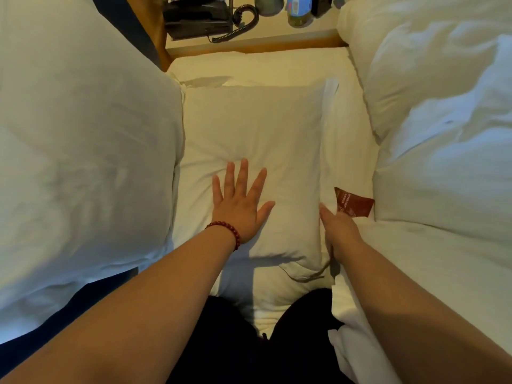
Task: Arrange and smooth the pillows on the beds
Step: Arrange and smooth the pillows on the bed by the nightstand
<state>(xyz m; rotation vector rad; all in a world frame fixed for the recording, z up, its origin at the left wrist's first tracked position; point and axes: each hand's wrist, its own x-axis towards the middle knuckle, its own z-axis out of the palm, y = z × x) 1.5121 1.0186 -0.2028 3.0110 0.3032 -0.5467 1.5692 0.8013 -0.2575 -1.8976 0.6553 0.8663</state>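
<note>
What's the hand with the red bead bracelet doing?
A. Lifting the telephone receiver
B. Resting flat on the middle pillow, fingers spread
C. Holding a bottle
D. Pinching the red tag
B: the left hand lies palm down with its fingers spread on the middle pillow. The telephone sits untouched on the nightstand beyond, and the red tag lies to the pillow's right.

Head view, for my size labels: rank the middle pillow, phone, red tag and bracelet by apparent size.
1. middle pillow, by far the largest.
2. phone, though it is cut off by the top edge and lies farther away.
3. red tag and bracelet look about alike in span, so I won't rank them.
</note>
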